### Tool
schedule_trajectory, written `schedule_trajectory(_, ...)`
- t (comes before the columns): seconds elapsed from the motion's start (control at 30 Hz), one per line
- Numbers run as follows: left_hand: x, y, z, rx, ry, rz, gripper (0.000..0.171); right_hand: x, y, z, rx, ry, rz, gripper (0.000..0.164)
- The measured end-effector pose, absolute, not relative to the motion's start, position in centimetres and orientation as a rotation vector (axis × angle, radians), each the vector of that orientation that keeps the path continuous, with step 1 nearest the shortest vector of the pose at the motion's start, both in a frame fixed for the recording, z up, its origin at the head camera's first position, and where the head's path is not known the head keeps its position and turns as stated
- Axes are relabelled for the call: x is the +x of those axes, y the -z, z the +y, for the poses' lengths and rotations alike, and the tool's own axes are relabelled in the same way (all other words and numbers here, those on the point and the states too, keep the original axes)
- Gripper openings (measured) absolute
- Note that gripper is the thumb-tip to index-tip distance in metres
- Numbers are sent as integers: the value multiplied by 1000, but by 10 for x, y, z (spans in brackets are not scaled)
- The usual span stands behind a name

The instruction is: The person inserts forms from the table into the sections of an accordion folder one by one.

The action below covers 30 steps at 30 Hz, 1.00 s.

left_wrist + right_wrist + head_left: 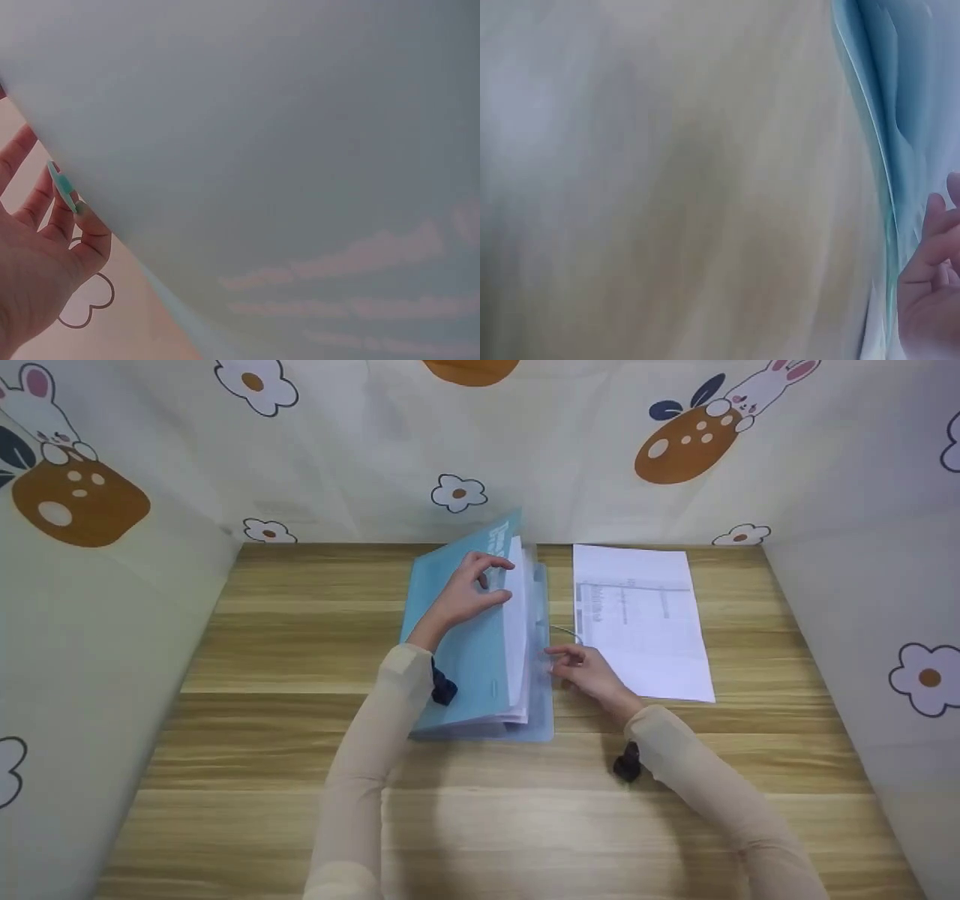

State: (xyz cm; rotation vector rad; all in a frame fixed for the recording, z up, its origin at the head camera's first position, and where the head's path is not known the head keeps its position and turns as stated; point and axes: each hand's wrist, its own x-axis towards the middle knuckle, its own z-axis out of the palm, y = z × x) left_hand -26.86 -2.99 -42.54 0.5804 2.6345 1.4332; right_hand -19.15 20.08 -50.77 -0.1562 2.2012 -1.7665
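Note:
A light blue folder [465, 667] lies on the table, its front cover tilted up and white sheets [515, 637] showing inside. My left hand [465, 592] is at the raised cover's right edge, fingers bent and thumb apart from the index finger. In the left wrist view, that hand's thumb and fingers curl about a small turquoise piece [63, 185] at the cover's edge. My right hand [589, 671] bends its fingers at the folder's lower right edge; I cannot tell what they pinch. A thin cord [566, 631] runs from the folder's edge just above that hand.
A printed sheet [637, 622] with a table of text lies right of the folder, partly behind the right hand. Patterned fabric [360, 457] hangs along the back and both sides of the wooden table [285, 660].

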Motion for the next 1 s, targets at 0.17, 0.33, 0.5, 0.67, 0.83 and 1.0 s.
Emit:
schedule_trajectory(0.17,-268,425,-31,575,-1440,2626,38,-201,494,226,-72,1785,2236,35)
schedule_trajectory(0.33,-268,425,-31,577,-1461,2625,37,-211,474,259,21,1769,2304,38)
schedule_trajectory(0.5,-269,425,-31,574,-1454,2626,36,-220,469,296,148,1700,2403,44)
schedule_trajectory(0.67,-269,424,-33,567,-1455,2627,37,-225,479,334,288,1593,2529,50)
schedule_trajectory(0.83,-271,425,-34,625,-1507,2606,39,-223,489,359,398,1475,2585,55)
schedule_trajectory(1.0,-271,426,-33,631,-1503,2605,38,-222,495,368,484,1427,2593,61)
